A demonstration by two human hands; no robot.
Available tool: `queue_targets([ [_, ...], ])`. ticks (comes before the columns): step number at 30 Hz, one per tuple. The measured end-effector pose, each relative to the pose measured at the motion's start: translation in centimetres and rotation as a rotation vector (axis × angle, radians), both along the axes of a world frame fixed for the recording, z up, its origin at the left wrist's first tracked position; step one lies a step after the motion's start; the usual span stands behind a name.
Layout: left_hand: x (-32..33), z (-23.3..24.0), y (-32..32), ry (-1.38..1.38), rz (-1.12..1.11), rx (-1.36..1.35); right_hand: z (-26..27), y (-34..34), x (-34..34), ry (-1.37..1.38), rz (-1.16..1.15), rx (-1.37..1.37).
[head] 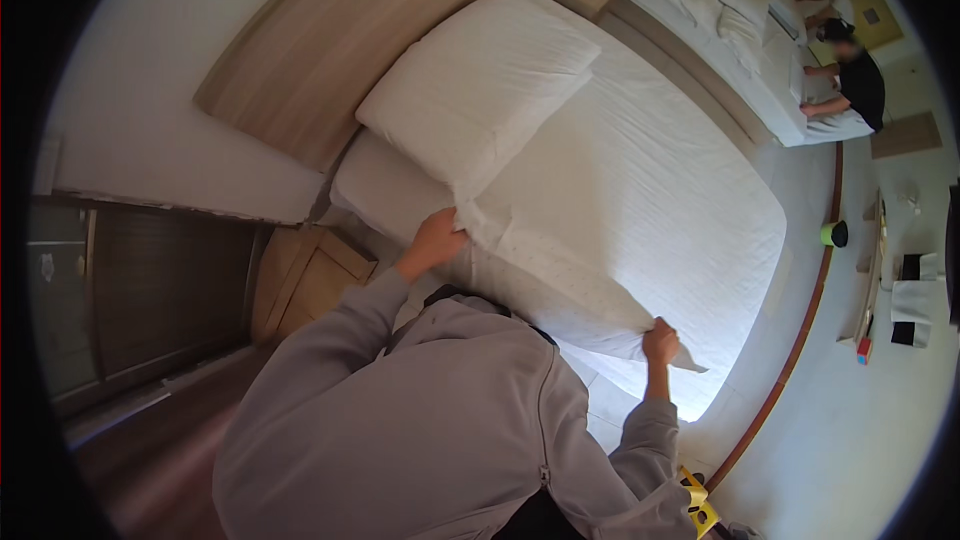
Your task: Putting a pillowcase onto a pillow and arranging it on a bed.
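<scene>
A bed before me bears a white sheet point(660, 165) with shallow wrinkles. My left hand point(439, 240) grips the sheet's near edge just below a white pillow point(487, 82), which lies towards the wooden headboard point(360, 37). Farther along the same side, my right hand point(660, 342) is closed on the sheet's edge, with a loose corner of cloth hanging past it. Between my hands the edge is lifted and folded back, and the mattress side point(405, 198) shows near the pillow.
A second bed point(705, 37) with pillows stands at the upper right, where two people point(859, 82) bend over it. A wooden cabinet point(322, 285) is beside my left arm. A green bin point(832, 234) sits beyond the bed's foot.
</scene>
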State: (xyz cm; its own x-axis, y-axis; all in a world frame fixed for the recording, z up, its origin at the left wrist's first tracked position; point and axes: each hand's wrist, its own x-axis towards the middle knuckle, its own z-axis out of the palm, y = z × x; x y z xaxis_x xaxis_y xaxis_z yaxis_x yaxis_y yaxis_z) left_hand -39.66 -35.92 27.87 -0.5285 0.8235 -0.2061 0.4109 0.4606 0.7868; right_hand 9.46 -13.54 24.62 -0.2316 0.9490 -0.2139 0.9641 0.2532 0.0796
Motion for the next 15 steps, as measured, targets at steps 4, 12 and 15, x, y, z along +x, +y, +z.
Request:
queue_targets([
  [4, -0.8, 0.8, 3.4, 0.03, -0.063, -0.061, 2.5, 4.1, -1.2, -0.041, 0.018, -0.028],
  [12, 0.0, -1.6, 3.7, -0.004, -0.014, -0.214, 3.7, 5.3, -2.9, -0.051, -0.049, -0.044],
  [15, -0.2, -2.4, 1.5, -0.064, 0.016, -0.19, 4.4, 5.3, -4.3, -0.05, -0.041, -0.03],
])
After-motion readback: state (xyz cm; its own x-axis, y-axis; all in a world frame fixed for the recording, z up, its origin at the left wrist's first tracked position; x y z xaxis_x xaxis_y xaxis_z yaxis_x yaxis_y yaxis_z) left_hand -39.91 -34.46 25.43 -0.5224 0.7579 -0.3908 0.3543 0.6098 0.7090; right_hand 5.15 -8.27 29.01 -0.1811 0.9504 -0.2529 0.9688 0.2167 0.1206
